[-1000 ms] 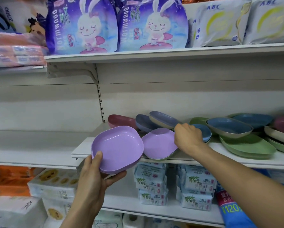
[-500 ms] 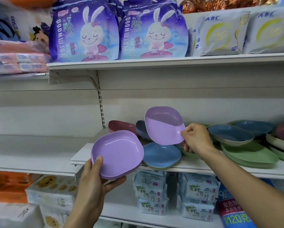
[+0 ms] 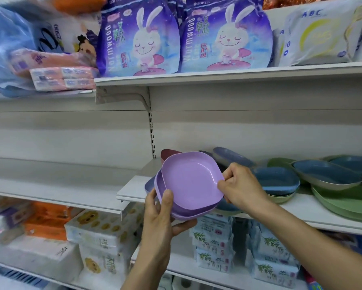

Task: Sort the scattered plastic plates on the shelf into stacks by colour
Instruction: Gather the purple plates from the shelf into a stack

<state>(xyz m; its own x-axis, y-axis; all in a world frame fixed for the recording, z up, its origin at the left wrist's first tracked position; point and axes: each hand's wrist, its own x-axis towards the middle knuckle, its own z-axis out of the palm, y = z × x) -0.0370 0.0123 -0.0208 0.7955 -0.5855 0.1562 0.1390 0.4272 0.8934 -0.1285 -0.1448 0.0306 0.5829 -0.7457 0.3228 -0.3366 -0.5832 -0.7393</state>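
Indoors, white shop shelf (image 3: 297, 210), scattered coloured plates (image 3: 326, 172), packaged goods (image 3: 138, 38) above

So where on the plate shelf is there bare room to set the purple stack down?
Bare: the shelf's left front corner, between its left edge and the purple plates held in both hands. Crowded: rightwards, blue plates and green plates overlap to the frame edge.

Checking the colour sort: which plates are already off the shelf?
The two purple plates, nested together and held by the left hand and right hand in front of the shelf. The blue, green and maroon plates all lie on it.
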